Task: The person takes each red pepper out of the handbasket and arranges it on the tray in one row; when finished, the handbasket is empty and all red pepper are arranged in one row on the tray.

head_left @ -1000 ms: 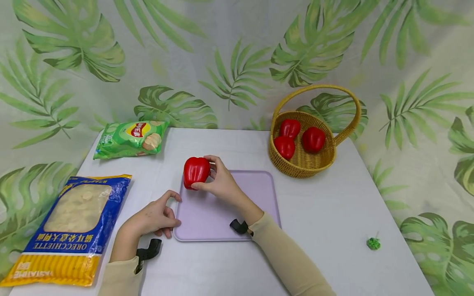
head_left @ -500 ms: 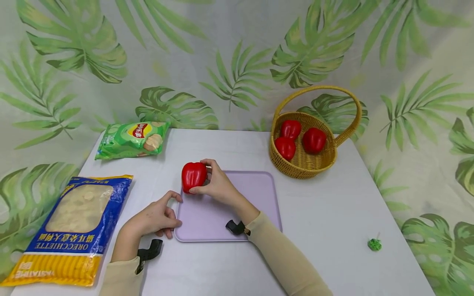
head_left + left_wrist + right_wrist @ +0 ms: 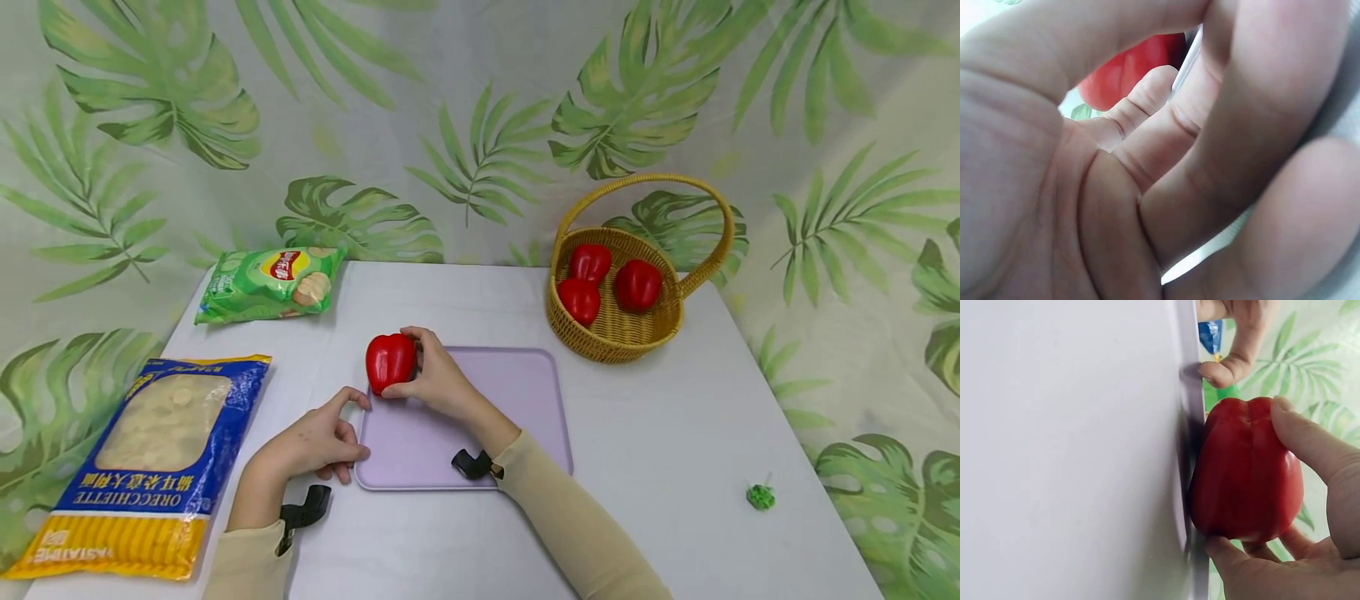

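My right hand (image 3: 441,382) grips a red bell pepper (image 3: 389,364) over the far left corner of a pale purple tray (image 3: 495,417). The right wrist view has the thumb on one side of the pepper (image 3: 1247,475) and fingers on the other, with the pepper right at the tray's surface. My left hand (image 3: 311,437) rests by the tray's left edge. Its thumb and bent index finger touch the rim, spread apart, while the other fingers fold loosely beneath. In the left wrist view, those fingers (image 3: 1191,169) partly hide the pepper.
A wicker basket (image 3: 615,337) with a tall handle holds 3 more red peppers at the back right. Green chips lie in a bag (image 3: 270,283) at the back left, and an orecchiette pasta bag (image 3: 150,467) lies at left. Far right is a small green piece (image 3: 761,497).
My right hand has moved the pepper slightly left and toward me, lower over the tray's corner. The left hand stays at the tray's edge.
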Available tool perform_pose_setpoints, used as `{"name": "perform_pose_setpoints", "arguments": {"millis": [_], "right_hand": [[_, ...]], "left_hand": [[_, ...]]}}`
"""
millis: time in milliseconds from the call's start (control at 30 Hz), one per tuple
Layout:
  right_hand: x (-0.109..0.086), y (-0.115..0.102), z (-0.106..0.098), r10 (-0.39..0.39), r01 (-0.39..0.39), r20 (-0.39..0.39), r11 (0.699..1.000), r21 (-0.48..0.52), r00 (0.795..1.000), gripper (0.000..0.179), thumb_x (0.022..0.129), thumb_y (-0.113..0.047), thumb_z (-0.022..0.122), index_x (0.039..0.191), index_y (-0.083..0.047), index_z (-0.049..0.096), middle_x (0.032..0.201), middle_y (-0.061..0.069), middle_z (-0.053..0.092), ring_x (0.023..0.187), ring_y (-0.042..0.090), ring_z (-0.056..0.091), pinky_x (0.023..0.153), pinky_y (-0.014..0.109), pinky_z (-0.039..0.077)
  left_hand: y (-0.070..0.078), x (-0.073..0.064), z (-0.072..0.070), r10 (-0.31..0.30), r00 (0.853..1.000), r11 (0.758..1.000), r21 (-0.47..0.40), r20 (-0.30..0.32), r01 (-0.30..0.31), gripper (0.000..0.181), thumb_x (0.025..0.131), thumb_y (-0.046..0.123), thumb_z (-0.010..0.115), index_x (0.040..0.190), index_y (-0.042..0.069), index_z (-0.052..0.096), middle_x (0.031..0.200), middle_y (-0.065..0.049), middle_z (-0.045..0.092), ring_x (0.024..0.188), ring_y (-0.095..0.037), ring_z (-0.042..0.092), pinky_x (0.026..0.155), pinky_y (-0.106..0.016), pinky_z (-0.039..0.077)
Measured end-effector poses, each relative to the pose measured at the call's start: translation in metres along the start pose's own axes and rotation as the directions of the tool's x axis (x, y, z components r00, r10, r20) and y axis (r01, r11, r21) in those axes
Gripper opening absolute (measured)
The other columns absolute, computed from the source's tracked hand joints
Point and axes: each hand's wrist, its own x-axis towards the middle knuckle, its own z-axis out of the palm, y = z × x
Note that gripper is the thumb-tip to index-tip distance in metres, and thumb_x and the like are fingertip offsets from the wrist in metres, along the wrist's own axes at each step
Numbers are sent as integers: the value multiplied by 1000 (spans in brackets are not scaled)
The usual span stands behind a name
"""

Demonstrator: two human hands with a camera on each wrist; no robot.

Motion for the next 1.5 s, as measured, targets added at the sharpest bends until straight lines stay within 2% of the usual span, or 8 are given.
{"name": "perform_pose_setpoints", "arguments": {"millis": [233,400,567,800,933,1133,1333,1500], "right_hand": [[-4,-3,-5,-26,26,17,999,-35,1000,107,79,-14,94,164,-12,30,165,16,40,148,39,50,120,51,46],[-9,-12,-23,-60,60,8,998,-18,998,103,82,-14,91,165,-11,29,169,16,36,157,39,37,127,52,37],[-18,-31,-65,-138,143,-92,988,52,986,103,82,-7,91,163,-14,28,170,8,34,161,32,31,131,48,29],[-39,-39,-140,-200,217,-262,975,40,944,98,86,-5,87,163,-18,28,171,4,31,162,25,28,133,49,23],[-49,-32,-176,-162,180,-340,983,21,926,94,89,-8,85,163,-20,28,171,7,31,163,25,27,134,50,20],[-57,-16,-219,-55,55,-437,998,-13,898,92,91,-20,85,163,-24,29,172,3,32,163,22,27,135,49,20],[-57,0,-240,14,-46,-468,997,-56,884,93,91,-32,84,165,-30,27,174,-3,30,164,22,22,134,52,18],[-51,19,-252,63,-101,-468,993,-56,881,94,92,-35,82,166,-30,25,176,2,24,165,28,18,131,61,22]], "left_hand": [[-1,1,1,-9,1000,1000,-6,-14,9,61,93,14,80,139,15,41,75,-6,70,58,-20,70,53,-30,52],[-1,0,1,-4,1000,1000,-1,-19,4,61,93,15,80,139,15,41,76,-6,71,58,-20,70,53,-30,52],[0,-1,0,4,1000,1000,-5,-18,-4,60,93,14,80,139,16,41,75,-5,70,58,-20,71,53,-31,51],[1,-1,0,9,1000,1000,-1,-12,-9,61,93,15,80,139,15,41,76,-5,70,59,-20,71,54,-32,52],[0,-1,0,6,1000,1000,-6,-12,-6,61,93,15,80,139,15,41,76,-6,69,59,-20,70,54,-32,51],[-1,-1,0,2,1000,1000,-9,-10,-2,61,93,15,79,140,15,41,76,-6,70,59,-20,71,54,-32,52],[-1,-1,0,3,1000,1000,-15,-8,-3,61,93,15,80,141,14,41,76,-6,70,59,-20,71,54,-31,51],[-1,-1,0,8,1000,1000,-22,-6,-8,61,93,15,79,140,15,41,76,-6,69,59,-20,71,54,-31,51]]}}
